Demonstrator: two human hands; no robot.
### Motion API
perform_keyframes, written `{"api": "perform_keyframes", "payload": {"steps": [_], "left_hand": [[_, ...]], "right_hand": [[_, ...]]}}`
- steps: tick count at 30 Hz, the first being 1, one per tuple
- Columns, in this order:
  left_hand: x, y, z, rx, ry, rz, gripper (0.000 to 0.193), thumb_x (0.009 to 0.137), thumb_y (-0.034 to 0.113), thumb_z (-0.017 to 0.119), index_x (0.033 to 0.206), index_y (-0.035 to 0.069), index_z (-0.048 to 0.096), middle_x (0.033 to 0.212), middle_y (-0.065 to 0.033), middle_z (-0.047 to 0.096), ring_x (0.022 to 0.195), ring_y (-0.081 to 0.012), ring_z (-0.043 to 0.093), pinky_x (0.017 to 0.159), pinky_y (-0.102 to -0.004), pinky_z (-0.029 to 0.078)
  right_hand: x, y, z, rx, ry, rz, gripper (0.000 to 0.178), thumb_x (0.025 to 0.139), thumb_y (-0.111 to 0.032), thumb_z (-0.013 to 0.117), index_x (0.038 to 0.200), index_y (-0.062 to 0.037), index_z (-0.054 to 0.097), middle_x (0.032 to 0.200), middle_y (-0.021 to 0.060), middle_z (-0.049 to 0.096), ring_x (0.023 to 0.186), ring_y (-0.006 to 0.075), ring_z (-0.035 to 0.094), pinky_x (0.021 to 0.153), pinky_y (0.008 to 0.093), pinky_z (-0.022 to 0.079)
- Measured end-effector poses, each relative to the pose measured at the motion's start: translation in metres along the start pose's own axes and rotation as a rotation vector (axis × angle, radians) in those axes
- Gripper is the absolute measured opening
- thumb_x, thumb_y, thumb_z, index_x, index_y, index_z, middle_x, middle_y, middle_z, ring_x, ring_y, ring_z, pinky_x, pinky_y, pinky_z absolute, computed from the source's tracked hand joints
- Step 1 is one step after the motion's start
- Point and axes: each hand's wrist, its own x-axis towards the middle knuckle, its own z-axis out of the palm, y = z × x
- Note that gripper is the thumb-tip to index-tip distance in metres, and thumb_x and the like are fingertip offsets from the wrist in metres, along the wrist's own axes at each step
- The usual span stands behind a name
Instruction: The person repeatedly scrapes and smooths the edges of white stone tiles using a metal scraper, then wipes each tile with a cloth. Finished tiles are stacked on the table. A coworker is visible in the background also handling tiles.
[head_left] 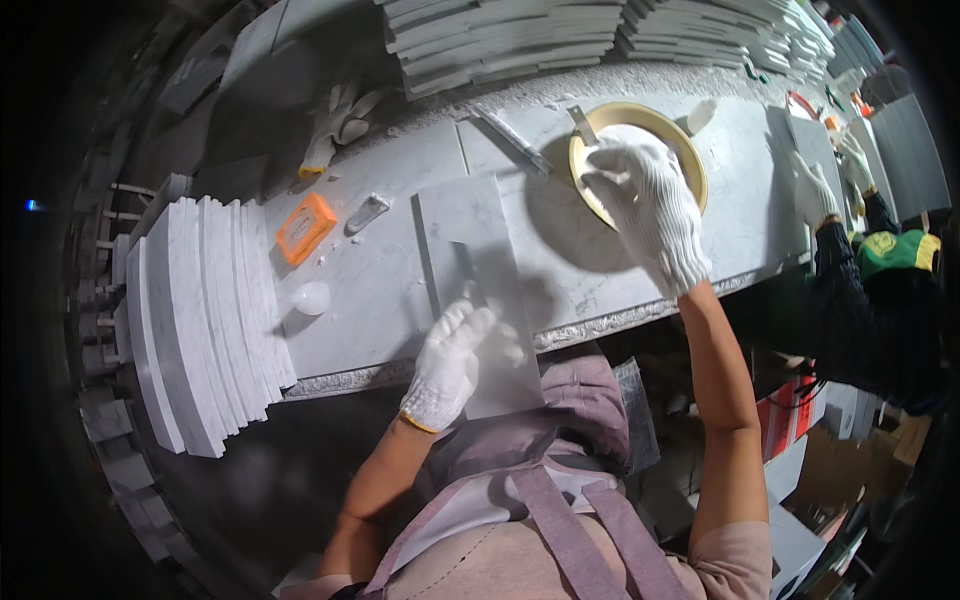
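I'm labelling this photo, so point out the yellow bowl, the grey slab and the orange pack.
Yellow bowl [655, 114], head view: far rim.
Grey slab [503, 275], head view: bare upper face.
Orange pack [307, 228], head view: middle.

Workshop | pale slabs [500, 45] are standing stacked around the table [750, 180] | gloved co-worker [838, 280] is working alongside | basin [697, 165] is holding white material

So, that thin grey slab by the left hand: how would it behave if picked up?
The slab likely feels stiff: its long edges look straight even where it reaches past the worktop. Its stone-like surface suggests some weight. Being so thin, it might crack if dropped.
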Motion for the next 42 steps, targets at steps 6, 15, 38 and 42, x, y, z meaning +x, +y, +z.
{"api": "perform_keyframes", "payload": {"steps": [6, 15, 38, 42], "left_hand": [[-0.004, 0.003, 0.008, 0.307, 0.025, -0.156, 0.025, 0.105, 0.017, 0.063, 0.121, -0.001, 0.06, 0.09, -0.0079, 0.066, 0.075, -0.0181, 0.068, 0.071, -0.0343, 0.061], [0.008, 0.014, 0.006, 0.43, -0.018, -0.318, 0.024, 0.104, 0.019, 0.062, 0.115, -0.002, 0.061, 0.083, -0.0045, 0.063, 0.065, -0.014, 0.064, 0.06, -0.0297, 0.058], [0.041, 0.001, 0.036, 0.741, -0.108, -0.466, 0.032, 0.105, 0.025, 0.062, 0.118, -0.004, 0.064, 0.085, -0.0045, 0.061, 0.067, -0.0113, 0.062, 0.056, -0.0269, 0.058], [0.038, 0.003, 0.039, 0.72, -0.104, -0.435, 0.031, 0.105, 0.026, 0.062, 0.116, -0.003, 0.064, 0.084, -0.0047, 0.062, 0.067, -0.0121, 0.063, 0.057, -0.0284, 0.058]], "right_hand": [[0.065, 0.019, 0.019, -0.276, -0.001, -0.026, 0.057, 0.095, -0.035, 0.073, 0.147, -0.0203, 0.055, 0.136, 0.0191, 0.061, 0.108, 0.0374, 0.07, 0.091, 0.0485, 0.056], [0.073, 0.001, -0.008, -0.059, -0.036, 0.011, 0.022, 0.096, -0.024, 0.069, 0.112, -0.0082, 0.073, 0.097, 0.0151, 0.074, 0.089, 0.0311, 0.072, 0.081, 0.0403, 0.054], [-0.162, -0.025, 0.047, 0.657, -0.173, 0.527, 0.033, 0.101, -0.006, 0.067, 0.134, -0.0052, 0.07, 0.104, 0.0066, 0.075, 0.072, 0.0081, 0.063, 0.068, 0.0262, 0.056], [-0.153, -0.03, 0.043, 0.495, -0.171, 0.496, 0.037, 0.1, -0.005, 0.067, 0.136, -0.004, 0.069, 0.096, 0.005, 0.072, 0.066, 0.0062, 0.06, 0.06, 0.0235, 0.051]]}}
